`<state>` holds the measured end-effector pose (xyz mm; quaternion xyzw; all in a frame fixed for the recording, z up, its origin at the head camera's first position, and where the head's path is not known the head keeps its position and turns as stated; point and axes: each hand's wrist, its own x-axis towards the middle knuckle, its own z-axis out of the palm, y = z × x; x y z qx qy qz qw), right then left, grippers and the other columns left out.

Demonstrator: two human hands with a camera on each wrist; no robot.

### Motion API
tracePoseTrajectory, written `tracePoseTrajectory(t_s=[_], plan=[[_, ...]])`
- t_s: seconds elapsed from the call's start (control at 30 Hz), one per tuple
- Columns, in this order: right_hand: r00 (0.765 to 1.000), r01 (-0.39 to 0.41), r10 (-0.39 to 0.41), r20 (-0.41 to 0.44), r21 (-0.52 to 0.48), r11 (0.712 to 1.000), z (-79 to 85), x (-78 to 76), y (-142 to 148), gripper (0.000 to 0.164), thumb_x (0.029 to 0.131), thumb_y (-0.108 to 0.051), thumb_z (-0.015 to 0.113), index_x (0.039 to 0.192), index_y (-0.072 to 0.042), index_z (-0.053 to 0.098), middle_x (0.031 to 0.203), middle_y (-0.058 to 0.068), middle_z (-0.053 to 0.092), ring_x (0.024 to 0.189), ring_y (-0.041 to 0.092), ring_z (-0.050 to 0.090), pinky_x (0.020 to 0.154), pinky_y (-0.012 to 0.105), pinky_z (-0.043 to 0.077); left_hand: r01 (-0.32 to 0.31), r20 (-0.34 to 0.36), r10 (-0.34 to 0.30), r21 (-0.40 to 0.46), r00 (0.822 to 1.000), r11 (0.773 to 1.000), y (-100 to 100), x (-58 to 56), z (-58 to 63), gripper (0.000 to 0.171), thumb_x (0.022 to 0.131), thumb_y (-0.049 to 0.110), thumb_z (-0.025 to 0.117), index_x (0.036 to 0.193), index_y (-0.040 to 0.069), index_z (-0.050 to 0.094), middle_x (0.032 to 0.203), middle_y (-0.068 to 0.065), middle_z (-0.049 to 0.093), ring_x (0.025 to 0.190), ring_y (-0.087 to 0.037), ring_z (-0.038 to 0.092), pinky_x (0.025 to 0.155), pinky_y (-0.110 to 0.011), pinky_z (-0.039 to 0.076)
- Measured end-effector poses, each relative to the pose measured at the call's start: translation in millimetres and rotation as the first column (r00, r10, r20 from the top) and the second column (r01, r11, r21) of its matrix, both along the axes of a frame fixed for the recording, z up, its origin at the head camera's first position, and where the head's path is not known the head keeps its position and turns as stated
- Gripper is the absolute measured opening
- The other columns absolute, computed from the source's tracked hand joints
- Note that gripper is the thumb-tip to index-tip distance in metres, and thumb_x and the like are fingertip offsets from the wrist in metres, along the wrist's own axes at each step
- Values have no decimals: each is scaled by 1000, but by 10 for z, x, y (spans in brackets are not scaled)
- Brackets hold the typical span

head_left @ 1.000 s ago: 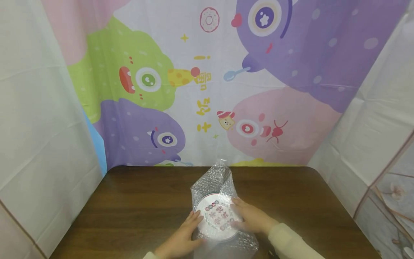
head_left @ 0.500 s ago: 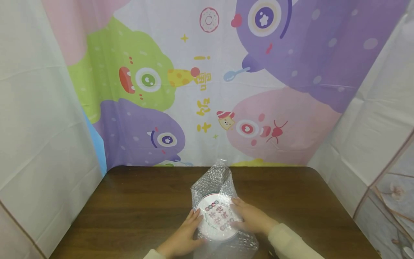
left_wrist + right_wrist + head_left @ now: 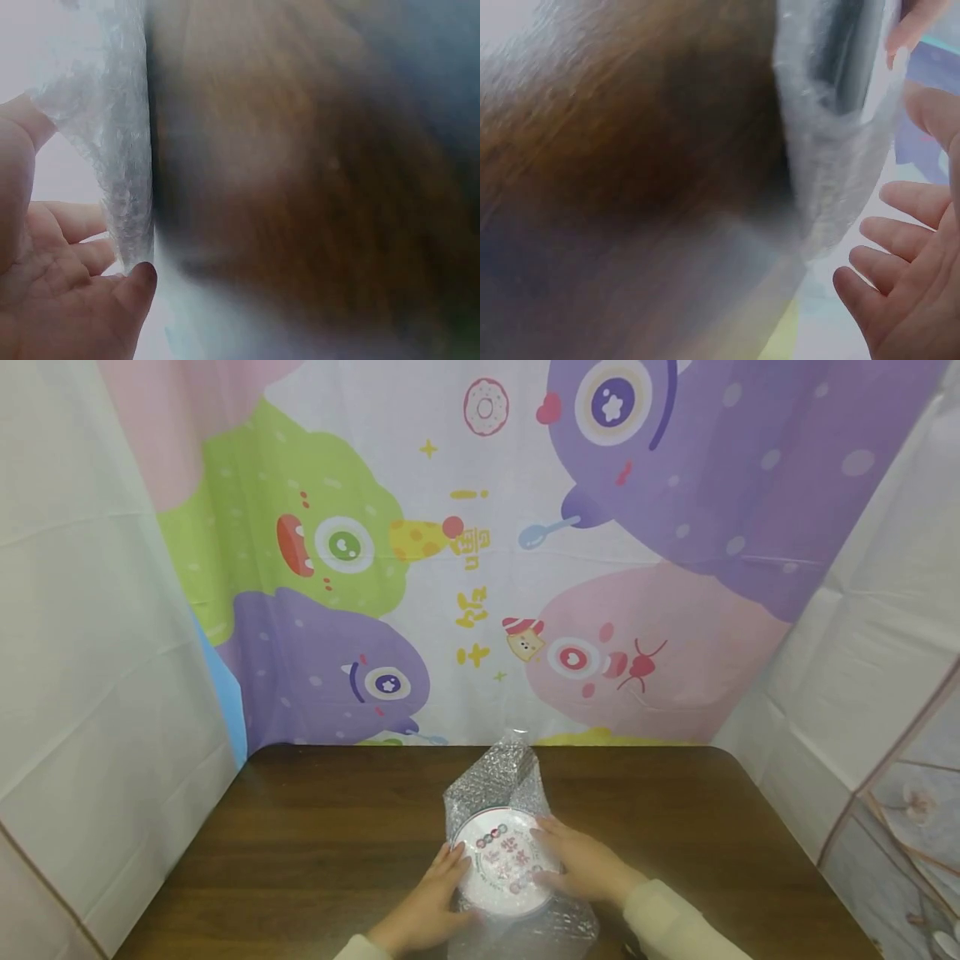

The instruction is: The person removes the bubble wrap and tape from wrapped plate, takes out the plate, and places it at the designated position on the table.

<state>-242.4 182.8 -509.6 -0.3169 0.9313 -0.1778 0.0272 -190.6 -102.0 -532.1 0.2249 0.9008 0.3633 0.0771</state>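
Note:
A round white plate [image 3: 504, 893] with a dark rim line and a red-and-grey print lies on bubble wrap [image 3: 487, 785] near the front of the table in the head view. My left hand [image 3: 427, 897] rests along its left side, fingertips at the rim. From the right, my right hand [image 3: 585, 864] reaches over the plate's edge with its fingers spread. The left wrist view has the left hand [image 3: 67, 292] loosely bent beside the wrap [image 3: 124, 142]. In the right wrist view the right hand's extended fingers [image 3: 896, 236] are next to the wrap [image 3: 829, 180].
The dark brown wooden table [image 3: 322, 827] extends around the wrap on both sides. Behind it hangs a curtain [image 3: 480, 710] printed with cartoon monsters. Pale fabric panels [image 3: 97, 693] flank the table left and right. A small dark object [image 3: 632, 948] shows at the bottom edge by the right sleeve.

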Motion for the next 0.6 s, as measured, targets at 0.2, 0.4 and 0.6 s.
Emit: tracePoseTrajectory(t_s=[0.2,0.4,0.6], plan=[[999,9,-8,-54,10,1000,79,85,-72,72,86,-44,70,142,-5,49,151,20,43,135,40,46,110,55,40,-38,-4,39,50,999,998,21,16,-14,83,80,35,76,144,-6,41,159,-28,19,147,-51,13,112,-71,22],[991,1,10,-134,86,996,80,131,-129,78,77,-43,77,142,-7,50,147,16,50,130,35,53,105,49,48,-68,-9,70,99,998,993,27,19,-14,88,77,32,79,144,-8,39,158,-34,13,140,-59,23,107,-71,32],[985,-1,21,-174,116,993,83,143,-148,74,78,-36,77,140,-4,51,145,16,52,130,34,54,105,46,48,-59,-9,61,125,998,990,21,7,-11,93,77,33,80,144,-13,34,158,-35,10,137,-60,27,106,-70,34]])
